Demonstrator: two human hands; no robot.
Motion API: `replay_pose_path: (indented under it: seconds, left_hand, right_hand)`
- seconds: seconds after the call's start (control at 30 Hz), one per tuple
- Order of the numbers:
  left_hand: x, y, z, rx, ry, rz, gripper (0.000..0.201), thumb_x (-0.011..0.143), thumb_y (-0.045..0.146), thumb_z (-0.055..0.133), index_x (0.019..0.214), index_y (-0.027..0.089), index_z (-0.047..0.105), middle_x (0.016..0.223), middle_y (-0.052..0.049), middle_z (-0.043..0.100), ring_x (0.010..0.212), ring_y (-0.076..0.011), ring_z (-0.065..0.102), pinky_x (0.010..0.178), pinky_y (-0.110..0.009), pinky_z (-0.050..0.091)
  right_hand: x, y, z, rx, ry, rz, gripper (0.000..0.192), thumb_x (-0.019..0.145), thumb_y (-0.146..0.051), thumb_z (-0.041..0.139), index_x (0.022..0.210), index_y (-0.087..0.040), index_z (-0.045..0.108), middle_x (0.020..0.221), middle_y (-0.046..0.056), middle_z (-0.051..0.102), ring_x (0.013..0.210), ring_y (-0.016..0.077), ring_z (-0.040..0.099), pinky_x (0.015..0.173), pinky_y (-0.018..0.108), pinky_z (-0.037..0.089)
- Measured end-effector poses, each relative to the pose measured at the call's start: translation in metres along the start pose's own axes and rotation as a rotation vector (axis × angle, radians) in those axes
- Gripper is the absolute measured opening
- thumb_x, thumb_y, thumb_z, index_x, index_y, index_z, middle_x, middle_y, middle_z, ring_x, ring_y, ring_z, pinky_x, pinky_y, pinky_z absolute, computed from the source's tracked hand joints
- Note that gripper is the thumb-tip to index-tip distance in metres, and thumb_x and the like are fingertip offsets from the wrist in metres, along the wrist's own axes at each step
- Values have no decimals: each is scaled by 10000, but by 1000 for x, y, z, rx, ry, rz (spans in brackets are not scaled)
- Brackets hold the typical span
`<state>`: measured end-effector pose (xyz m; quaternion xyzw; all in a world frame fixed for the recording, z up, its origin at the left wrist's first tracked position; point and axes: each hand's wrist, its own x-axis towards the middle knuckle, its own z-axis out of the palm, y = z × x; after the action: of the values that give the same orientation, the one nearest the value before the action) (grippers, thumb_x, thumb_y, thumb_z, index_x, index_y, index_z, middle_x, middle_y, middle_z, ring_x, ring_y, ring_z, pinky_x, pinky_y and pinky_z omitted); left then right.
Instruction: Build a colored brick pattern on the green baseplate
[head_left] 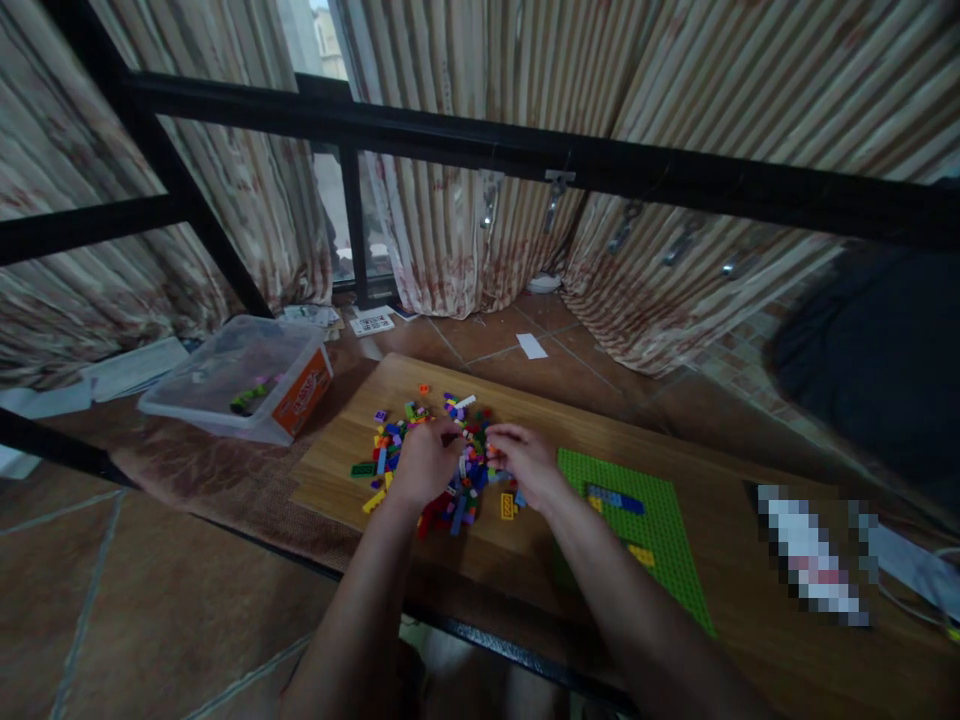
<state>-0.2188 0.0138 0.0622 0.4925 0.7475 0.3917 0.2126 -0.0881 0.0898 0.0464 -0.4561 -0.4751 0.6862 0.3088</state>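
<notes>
At the far left, a clear plastic storage box (238, 380) with an orange label is seen lying on the rug beside the worktop (450, 545), well apart from the hands. On the wooden worktop a heap of small coloured building bricks (420, 440) is spread. The left hand (424, 462) is laid over the middle of the heap, fingers curled down among the bricks; whether a brick is pinched cannot be told. The right hand (523, 460) is set just beside it at the heap's right edge, fingers bent around small pieces, the grasp likewise unclear. A yellow brick (507, 505) lies below the right hand. Further right, a green baseplate (660, 530) lies flat, carrying a blue brick strip (615, 498) and a yellow piece (641, 553).
</notes>
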Motion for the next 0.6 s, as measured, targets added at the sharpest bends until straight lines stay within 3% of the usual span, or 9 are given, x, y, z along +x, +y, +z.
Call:
replay_pose_path:
  seconds: [0.17,0.3,0.43,0.6]
  left_hand:
    - [0,-5,-6,191,-85,34,179,743,103,554,781,159,719,747,-36,711,705,-151,618,664,-236,426]
    - [0,-6,-6,291,-132,-3,292,711,65,532,879,180,741,853,-48,739,811,-173,653,767,-248,462]
    - [0,-6,-5,389,-126,-72,366,704,52,502,954,175,741,906,-76,745,921,-200,661,853,-271,465]
    - [0,-8,-7,359,-101,-39,364,744,71,456,939,176,745,914,-87,746,894,-200,665,844,-277,470]
  right_hand:
    - [15,-1,9,-721,-105,-283,151,774,-134,565,772,-195,703,692,10,689,618,150,635,613,263,490]
    - [12,-10,13,-1076,-148,-426,187,792,-127,580,854,-205,738,861,49,745,825,186,675,751,272,471]
    - [9,-14,8,-1167,-152,-482,195,809,-149,594,910,-210,749,916,65,745,860,202,669,773,287,459]
    - [9,-10,-11,-1052,-155,-550,204,806,-156,590,858,-254,761,813,31,741,759,199,659,722,302,454]
